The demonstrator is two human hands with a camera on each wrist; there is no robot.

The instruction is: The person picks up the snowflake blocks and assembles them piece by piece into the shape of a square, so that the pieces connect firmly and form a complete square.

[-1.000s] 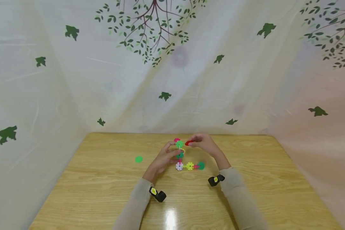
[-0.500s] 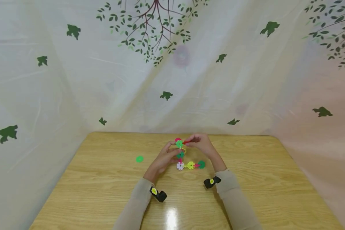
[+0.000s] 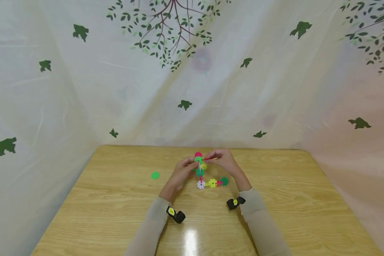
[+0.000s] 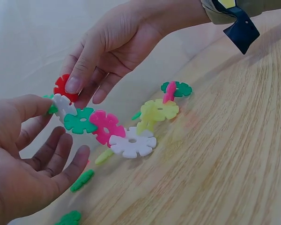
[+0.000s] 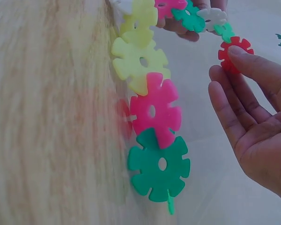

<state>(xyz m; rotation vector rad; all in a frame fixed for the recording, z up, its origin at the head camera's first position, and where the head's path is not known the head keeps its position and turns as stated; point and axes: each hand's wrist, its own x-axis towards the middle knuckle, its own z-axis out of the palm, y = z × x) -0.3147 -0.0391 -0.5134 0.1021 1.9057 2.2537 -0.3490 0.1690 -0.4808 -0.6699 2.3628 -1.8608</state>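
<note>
A chain of slotted plastic snowflake discs stands over the table, with a white disc (image 4: 132, 142) at its corner, then a pink disc (image 4: 106, 127) and a green disc (image 4: 80, 120) rising from it. My left hand (image 3: 180, 174) pinches the chain's upper end around the light green disc (image 5: 223, 32) and a white disc (image 4: 64, 105). Between thumb and fingers my right hand (image 3: 224, 160) holds a red disc (image 5: 235, 52), its edge against the light green one. Whether their slots are joined I cannot tell. A yellow disc (image 5: 141, 60), a pink disc (image 5: 155, 110) and a dark green disc (image 5: 160, 164) form the lower arm.
A loose light green disc (image 3: 155, 175) lies on the wooden table (image 3: 115, 206) to the left. Beyond the chain a pink disc (image 3: 198, 154) and a yellow disc (image 3: 203, 166) show. The patterned curtain (image 3: 140, 117) hangs behind the table.
My right hand has brought the red disc left, up to the light green disc. My left hand has shifted its fingers higher on the chain, uncovering more of the yellow disc behind.
</note>
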